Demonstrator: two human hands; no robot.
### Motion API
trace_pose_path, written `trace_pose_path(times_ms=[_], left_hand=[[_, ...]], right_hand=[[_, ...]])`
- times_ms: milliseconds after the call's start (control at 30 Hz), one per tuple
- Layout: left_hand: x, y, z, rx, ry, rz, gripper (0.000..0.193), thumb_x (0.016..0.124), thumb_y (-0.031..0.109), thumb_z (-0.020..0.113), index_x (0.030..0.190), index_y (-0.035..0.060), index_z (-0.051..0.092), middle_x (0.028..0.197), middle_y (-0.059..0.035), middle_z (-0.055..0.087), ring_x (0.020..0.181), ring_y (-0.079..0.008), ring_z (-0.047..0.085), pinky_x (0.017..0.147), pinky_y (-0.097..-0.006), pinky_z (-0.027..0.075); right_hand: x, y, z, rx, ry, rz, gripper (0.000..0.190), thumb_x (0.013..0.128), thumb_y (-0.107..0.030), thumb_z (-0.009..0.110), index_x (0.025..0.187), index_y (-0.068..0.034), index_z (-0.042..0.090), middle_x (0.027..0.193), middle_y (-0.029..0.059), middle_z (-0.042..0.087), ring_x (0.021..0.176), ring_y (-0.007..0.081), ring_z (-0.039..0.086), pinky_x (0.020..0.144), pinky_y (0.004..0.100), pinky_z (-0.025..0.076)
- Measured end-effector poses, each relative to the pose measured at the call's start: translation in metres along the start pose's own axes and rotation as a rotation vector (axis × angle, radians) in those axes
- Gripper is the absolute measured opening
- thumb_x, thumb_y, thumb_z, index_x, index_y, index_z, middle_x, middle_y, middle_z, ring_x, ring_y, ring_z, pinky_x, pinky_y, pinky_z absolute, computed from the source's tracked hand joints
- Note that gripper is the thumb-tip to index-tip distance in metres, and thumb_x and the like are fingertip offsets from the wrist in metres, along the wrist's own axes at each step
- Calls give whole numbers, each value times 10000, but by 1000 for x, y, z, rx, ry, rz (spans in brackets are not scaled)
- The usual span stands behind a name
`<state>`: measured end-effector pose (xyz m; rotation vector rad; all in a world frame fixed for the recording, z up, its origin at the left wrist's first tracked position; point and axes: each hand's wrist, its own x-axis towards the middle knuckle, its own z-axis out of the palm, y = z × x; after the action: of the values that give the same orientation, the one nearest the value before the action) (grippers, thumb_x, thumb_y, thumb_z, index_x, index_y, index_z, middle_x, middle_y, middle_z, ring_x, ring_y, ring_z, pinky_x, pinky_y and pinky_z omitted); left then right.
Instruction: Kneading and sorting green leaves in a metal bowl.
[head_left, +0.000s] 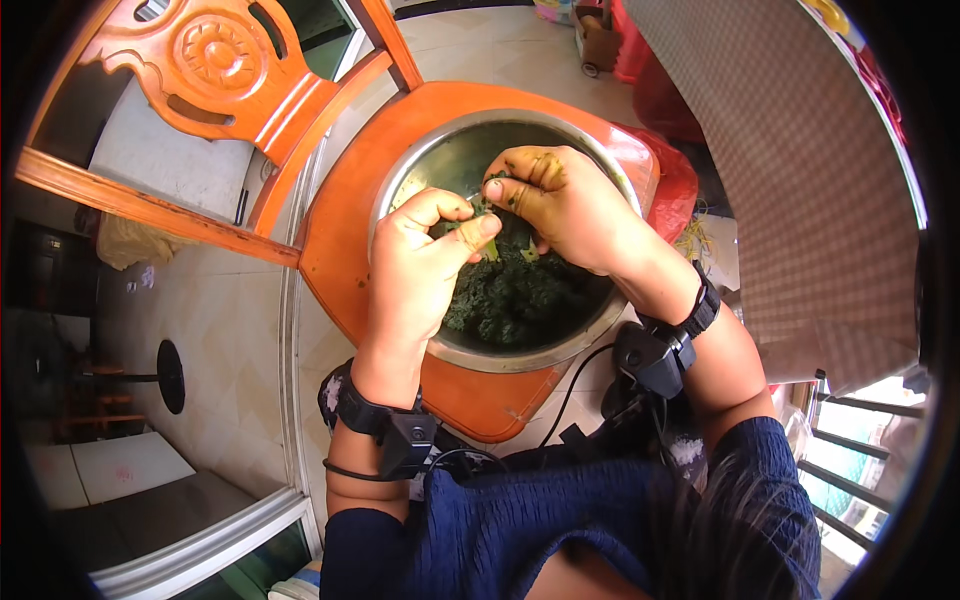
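Both hands are raised over a wide stainless steel basin (499, 361). A mass of dark green, finely crinkled leafy greens (510, 300) covers the basin's bottom. My left hand (420, 259) pinches a piece of dark green leaf (480, 212) between thumb and forefinger. Close beside it, my right hand (574, 199) holds a bit of the greens between thumb and curled forefinger. Whether both hands grip one and the same piece cannot be made out. Yellow-green stains and dark specks mark the right fingers. Paler green bits show just below the two hands.
The basin stands on an orange wooden chair's seat (472, 409), its carved backrest (221, 56) at upper left. A red plastic bag (671, 187) hangs by the seat's right side. A checked cloth (795, 187) drapes at right. A sliding-door track (291, 337) runs along the left. Cabled cameras sit on both forearms.
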<state>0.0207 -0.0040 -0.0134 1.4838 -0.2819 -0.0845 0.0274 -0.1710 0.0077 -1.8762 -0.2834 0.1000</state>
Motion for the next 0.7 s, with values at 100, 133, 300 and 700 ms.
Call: trace_pose_path(times_ms=[100,133,300,700], left_hand=[[0,3,-1,-44,-12,-110,155,867,124,656,943,-8,632,876,-41,624,735,-127,614,645,-237,511],[2,7,3,-87,-16,-175,199,851,121,675,986,-14,619,917,-42,615,778,-108,599,674,-238,514],[-1,2,6,-170,-129,-179,389,838,124,691,1161,-27,536,1060,-73,589,887,-100,583,738,-250,520],[1,2,5,-53,-3,-151,174,873,47,614,1034,29,551,930,-39,587,734,-94,593,636,-222,512]], right_hand=[[2,10,0,-5,50,-74,176,856,-149,603,858,27,610,629,132,549,530,154,515,554,316,443],[4,18,0,64,69,-83,203,877,-176,591,864,25,614,630,122,555,553,154,516,568,315,444],[1,8,0,357,53,47,251,965,-251,510,874,-39,608,734,-57,542,639,26,460,558,194,380],[-5,19,-4,116,-152,-109,373,846,-9,594,1205,13,496,984,29,586,880,82,553,747,247,466]])
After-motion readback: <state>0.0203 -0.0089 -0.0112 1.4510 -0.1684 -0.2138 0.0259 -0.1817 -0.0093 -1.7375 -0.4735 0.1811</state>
